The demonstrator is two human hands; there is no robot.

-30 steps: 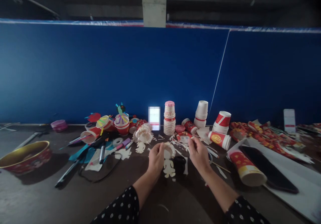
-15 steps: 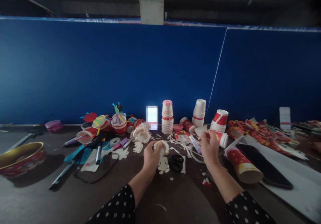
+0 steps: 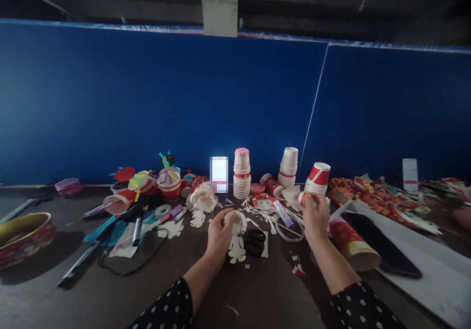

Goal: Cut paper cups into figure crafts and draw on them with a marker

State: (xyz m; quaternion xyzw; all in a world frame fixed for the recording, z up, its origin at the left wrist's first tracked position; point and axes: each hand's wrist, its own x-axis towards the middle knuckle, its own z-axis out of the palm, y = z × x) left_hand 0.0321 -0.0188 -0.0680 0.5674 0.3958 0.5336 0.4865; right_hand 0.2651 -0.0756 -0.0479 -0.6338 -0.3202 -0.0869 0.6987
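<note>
My left hand (image 3: 220, 232) is closed on a white paper cup craft (image 3: 237, 221) with a frilled rim and a paper figure (image 3: 236, 250) hanging below it. My right hand (image 3: 315, 214) is raised to the right, its fingers pinched on something small I cannot make out, close to a red and white paper cup (image 3: 302, 199) lying on its side. Black scissors (image 3: 253, 240) lie on the table between my hands. A white ring (image 3: 290, 231) and a glue stick (image 3: 282, 213) lie just left of my right hand.
Stacks of paper cups (image 3: 242, 173) stand along the blue wall (image 3: 184, 103). Decorated cups (image 3: 169, 184), markers (image 3: 137, 230) and tape (image 3: 162, 211) lie at the left, with a gold bowl (image 3: 22, 233) far left. A large fallen cup (image 3: 353, 244), a dark phone (image 3: 382, 245) and a white board (image 3: 434, 275) lie at the right.
My right hand has moved right and away from the cup craft, toward the fallen red and white cup. My left hand stays on the craft. The view has shifted slightly.
</note>
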